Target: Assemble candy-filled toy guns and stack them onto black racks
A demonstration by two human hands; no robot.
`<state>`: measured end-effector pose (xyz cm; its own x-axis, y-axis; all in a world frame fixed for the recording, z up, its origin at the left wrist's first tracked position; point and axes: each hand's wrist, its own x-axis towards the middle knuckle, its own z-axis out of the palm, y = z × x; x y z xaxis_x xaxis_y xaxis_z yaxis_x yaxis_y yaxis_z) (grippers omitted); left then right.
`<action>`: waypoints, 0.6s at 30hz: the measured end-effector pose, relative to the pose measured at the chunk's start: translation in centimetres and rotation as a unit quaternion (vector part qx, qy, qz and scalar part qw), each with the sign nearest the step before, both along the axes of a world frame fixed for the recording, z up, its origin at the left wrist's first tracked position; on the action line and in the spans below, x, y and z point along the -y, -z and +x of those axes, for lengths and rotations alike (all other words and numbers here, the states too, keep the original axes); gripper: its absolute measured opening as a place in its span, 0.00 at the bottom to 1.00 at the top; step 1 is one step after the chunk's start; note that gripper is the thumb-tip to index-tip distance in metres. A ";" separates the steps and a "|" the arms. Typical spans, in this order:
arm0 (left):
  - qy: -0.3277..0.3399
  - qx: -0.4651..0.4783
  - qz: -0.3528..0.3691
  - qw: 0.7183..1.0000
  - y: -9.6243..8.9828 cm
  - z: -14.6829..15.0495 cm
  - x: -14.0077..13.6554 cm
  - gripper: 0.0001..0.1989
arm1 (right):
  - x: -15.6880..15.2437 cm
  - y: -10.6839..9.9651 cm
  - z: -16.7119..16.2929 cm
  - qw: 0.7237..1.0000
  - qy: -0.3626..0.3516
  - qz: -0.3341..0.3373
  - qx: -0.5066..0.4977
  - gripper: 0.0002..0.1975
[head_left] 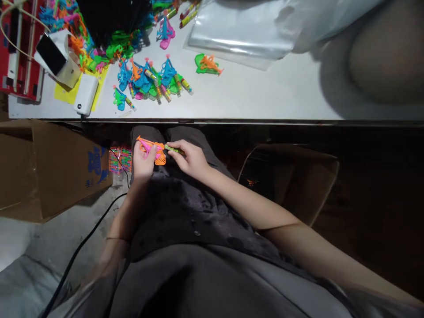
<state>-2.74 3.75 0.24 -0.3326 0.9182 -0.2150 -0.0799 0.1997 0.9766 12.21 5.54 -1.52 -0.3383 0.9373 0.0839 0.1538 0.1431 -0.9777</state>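
Above my lap, my left hand [143,162] is closed on an orange and pink plastic toy [160,158] with a lattice-patterned part. My right hand [192,160] pinches a thin green and yellow tube [174,150], whose tip is at the toy's right edge. Whether the tube touches or enters the toy cannot be made out. On the table ahead lies a cluster of similar toys [142,78] in blue, orange and green, several with small wrapped tubes among them. A separate green and orange toy [208,64] lies to their right.
The white table [265,95] crosses the view ahead of my knees. Clear plastic bags [238,37] lie on it, with a white power bank [86,94] at left. Cardboard boxes [66,170] stand left and right below. A black cable [82,243] runs along the left.
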 end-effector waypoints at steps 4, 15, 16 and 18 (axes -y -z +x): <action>-0.003 -0.013 -0.015 1.000 0.2 0.0 -0.7 0.16 | 0.0 0.1 -0.1 1.000 0.001 0.020 0.021 0.11; -0.002 0.027 -0.012 1.000 0.7 1.4 -4.8 0.14 | -3.4 -0.2 0.8 0.999 -0.003 0.017 0.046 0.12; 0.009 0.028 -0.005 1.000 0.3 0.9 -5.7 0.15 | -4.2 -0.3 0.9 0.999 -0.020 0.007 0.040 0.13; 0.011 0.013 0.020 1.000 -0.6 -0.6 -8.4 0.17 | -6.6 -0.6 1.2 0.998 -0.056 0.000 0.035 0.16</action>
